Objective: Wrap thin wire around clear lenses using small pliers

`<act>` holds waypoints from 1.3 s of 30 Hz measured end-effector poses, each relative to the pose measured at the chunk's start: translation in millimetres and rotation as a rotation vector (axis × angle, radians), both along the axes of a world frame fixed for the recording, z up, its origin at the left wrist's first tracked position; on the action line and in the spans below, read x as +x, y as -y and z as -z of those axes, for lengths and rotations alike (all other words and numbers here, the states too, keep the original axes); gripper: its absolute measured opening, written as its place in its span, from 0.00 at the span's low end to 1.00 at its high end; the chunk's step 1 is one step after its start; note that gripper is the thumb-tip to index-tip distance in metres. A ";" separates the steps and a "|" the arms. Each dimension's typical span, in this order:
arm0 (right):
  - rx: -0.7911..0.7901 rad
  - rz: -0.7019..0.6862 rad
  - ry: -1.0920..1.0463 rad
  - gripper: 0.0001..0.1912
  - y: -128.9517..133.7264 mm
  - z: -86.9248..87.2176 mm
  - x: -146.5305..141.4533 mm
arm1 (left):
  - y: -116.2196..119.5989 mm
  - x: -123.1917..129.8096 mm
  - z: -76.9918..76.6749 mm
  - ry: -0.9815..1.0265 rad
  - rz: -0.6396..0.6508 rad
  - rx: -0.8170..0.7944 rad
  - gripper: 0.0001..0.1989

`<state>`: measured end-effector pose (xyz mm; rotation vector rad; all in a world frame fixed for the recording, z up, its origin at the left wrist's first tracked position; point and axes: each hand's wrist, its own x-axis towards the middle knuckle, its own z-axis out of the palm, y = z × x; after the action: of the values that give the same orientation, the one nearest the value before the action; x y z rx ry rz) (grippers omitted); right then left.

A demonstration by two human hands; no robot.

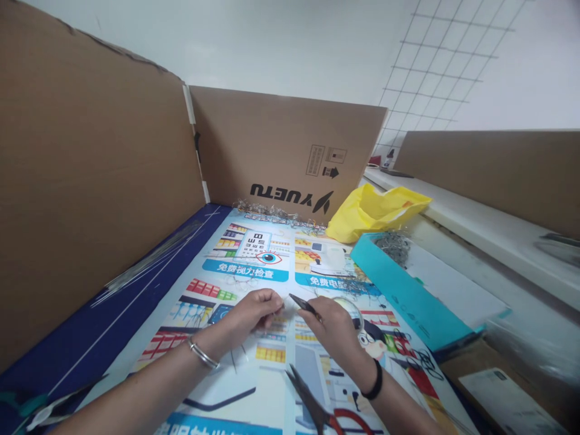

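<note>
R grip (333, 326) is closing on pliers (302, 304), tips pointing at L grip (260, 309), which is pinching a tiny piece (283, 307), too small to ID. Scissors (310, 399) are lying nr bench (122, 320) near edge, btwn forearms. Teal box (403, 290) w/ wire clump (393, 246) is sitting along R edge, yellow bag (374, 212) at far R corner. Thin rods (151, 258) are lying along L edge.

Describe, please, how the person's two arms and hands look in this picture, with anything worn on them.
Both hands and forearms are bare, with no gloves or sleeves in view. The left hand has a shiny silver-coloured bangle at its wrist; the right hand has a plain black band at its wrist.
</note>
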<state>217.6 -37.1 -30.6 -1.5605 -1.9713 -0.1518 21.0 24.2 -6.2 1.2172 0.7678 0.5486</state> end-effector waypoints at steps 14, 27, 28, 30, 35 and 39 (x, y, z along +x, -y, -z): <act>-0.031 0.042 -0.004 0.15 -1.2 1.8 -0.5 | 1.0 0.4 -0.7 -0.046 -0.029 0.047 0.14; 0.017 0.002 -0.055 0.14 0.7 7.0 -2.8 | -0.5 -0.3 3.2 -0.049 -0.097 0.096 0.13; 0.007 -0.010 -0.032 0.13 1.6 8.0 -3.9 | 0.0 -0.2 2.7 -0.059 -0.102 0.103 0.13; -0.029 -0.010 0.014 0.12 3.4 9.1 -6.3 | 0.9 0.2 1.7 -0.082 -0.102 0.119 0.13; -0.059 0.024 0.048 0.10 5.7 8.2 -9.2 | 0.8 1.4 3.2 -0.107 -0.057 0.170 0.12; -0.020 -0.004 0.034 0.11 5.5 7.5 -8.7 | -1.1 0.9 8.2 -0.125 -0.029 0.180 0.13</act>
<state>208.9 -42.6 -38.0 -1.5760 -2.0077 -0.1578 21.9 25.3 -14.4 1.4189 0.8565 0.5792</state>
